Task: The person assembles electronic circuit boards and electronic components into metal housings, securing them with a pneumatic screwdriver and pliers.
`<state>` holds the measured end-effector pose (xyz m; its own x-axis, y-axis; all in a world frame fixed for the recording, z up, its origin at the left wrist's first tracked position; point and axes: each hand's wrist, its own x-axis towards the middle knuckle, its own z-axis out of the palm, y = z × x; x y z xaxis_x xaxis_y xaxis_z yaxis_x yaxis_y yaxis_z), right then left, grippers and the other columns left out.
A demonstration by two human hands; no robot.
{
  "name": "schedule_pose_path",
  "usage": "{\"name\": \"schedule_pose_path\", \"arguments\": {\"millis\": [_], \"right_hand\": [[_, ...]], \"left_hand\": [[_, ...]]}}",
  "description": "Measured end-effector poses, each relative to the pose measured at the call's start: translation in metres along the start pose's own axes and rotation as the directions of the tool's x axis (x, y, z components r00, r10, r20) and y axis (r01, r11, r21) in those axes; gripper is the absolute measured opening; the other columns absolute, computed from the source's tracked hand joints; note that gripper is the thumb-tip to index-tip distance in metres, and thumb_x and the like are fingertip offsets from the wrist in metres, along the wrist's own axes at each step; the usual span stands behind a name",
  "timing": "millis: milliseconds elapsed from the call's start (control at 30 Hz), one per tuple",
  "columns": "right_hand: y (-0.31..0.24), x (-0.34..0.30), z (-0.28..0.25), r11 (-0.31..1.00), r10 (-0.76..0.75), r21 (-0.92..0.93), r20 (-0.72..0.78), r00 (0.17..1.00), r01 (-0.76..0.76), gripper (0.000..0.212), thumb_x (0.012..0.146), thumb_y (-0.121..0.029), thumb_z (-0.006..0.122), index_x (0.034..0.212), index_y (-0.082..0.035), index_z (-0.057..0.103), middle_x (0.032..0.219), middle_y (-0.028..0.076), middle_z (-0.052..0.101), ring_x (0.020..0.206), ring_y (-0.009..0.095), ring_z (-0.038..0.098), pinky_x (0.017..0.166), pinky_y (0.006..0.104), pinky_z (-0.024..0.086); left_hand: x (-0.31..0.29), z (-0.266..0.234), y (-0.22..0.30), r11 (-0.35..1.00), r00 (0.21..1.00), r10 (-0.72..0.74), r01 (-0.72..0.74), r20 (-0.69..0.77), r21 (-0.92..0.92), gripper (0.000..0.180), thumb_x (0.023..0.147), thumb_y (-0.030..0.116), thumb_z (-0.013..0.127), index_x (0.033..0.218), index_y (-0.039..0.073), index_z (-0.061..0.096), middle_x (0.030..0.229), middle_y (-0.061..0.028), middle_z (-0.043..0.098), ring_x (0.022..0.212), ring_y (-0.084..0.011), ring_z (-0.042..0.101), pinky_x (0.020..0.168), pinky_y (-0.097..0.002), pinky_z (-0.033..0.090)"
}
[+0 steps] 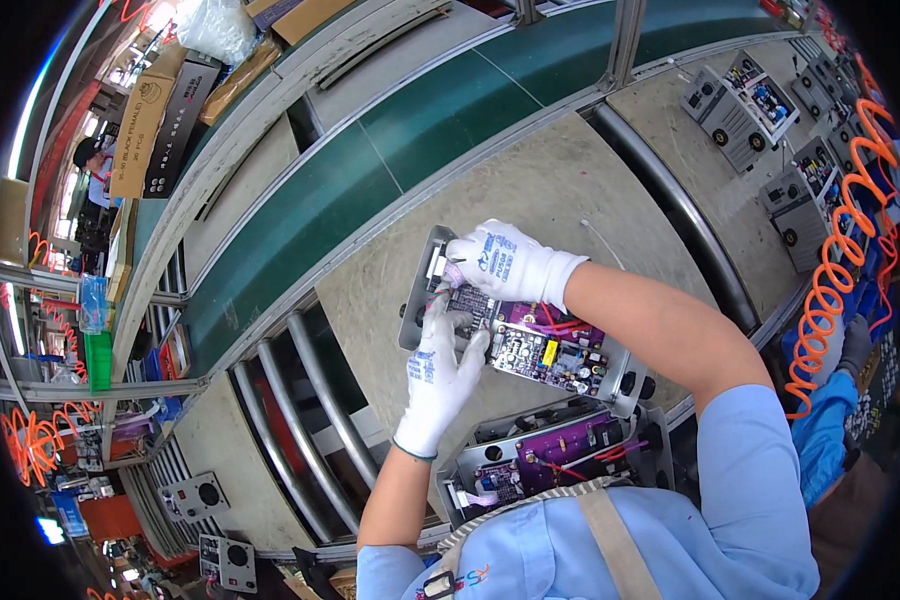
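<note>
An open metal amplifier-like unit with a purple circuit board lies in front of me, its end plate at the left. My right hand, in a white glove, reaches over its far left corner, fingers closed around a short pale purple ribbon cable. My left hand, gloved as well, rests at the unit's left end. Its index fingertip comes up to the cable beside the right fingers, while the thumb is spread apart over the board. The cable's end is hidden by my fingers.
A second open unit with a purple board sits close to my body. Metal rollers lie left of the work board. A green conveyor belt runs beyond. More units stand at right, near an orange coiled hose and a co-worker's blue sleeve.
</note>
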<state>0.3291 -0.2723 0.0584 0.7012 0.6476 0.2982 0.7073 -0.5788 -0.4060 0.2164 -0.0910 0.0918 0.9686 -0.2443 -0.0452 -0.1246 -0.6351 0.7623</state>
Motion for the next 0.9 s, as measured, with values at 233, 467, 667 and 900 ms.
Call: {"name": "schedule_pose_path", "arguments": {"millis": [233,467,667,900], "right_hand": [[-0.022,-0.007,-0.011,0.873,0.434,0.270,-0.049,0.899,-0.407,0.026,0.085,-0.028,0.067,0.105,-0.011,0.069,0.095,0.013,0.071,0.098,0.030,0.068,0.088,0.0419,0.051],[-0.015,0.010,-0.018,0.662,0.597,0.385,0.249,0.763,-0.643,0.038,0.077,-0.028,0.076,0.102,-0.002,0.066,0.100,0.022,0.070,0.099,0.036,0.067,0.085,0.0408,0.051],[-0.024,0.015,-0.027,0.644,0.635,0.349,0.253,0.730,-0.681,0.041,0.075,-0.026,0.076,0.105,0.000,0.066,0.101,0.023,0.069,0.102,0.037,0.066,0.086,0.0418,0.050],[-0.015,0.014,-0.029,0.676,0.660,0.228,0.235,0.714,-0.700,0.045,0.068,-0.028,0.075,0.103,0.000,0.071,0.108,0.025,0.069,0.104,0.038,0.067,0.089,0.0436,0.053]], "left_hand": [[0.008,-0.003,0.005,0.986,0.996,0.091,-0.091,0.001,0.137,0.030,0.089,0.024,0.069,0.104,0.002,0.055,0.136,-0.0275,0.051,0.091,-0.0380,0.065,0.077,-0.0414,0.053],[0.015,0.007,0.016,0.954,0.983,0.169,-0.145,-0.070,0.261,0.042,0.087,0.037,0.071,0.097,0.001,0.053,0.106,-0.0217,0.054,0.087,-0.0410,0.060,0.073,-0.0468,0.050],[0.018,-0.002,0.027,0.973,0.999,0.040,-0.036,-0.013,0.226,0.045,0.084,0.036,0.075,0.084,-0.002,0.050,0.111,-0.0270,0.055,0.098,-0.0420,0.056,0.083,-0.0454,0.047],[0.023,-0.003,0.036,0.947,0.997,0.052,-0.065,0.051,0.314,0.049,0.088,0.042,0.069,0.098,-0.004,0.056,0.116,-0.0267,0.056,0.105,-0.0412,0.058,0.087,-0.0447,0.049]]}}
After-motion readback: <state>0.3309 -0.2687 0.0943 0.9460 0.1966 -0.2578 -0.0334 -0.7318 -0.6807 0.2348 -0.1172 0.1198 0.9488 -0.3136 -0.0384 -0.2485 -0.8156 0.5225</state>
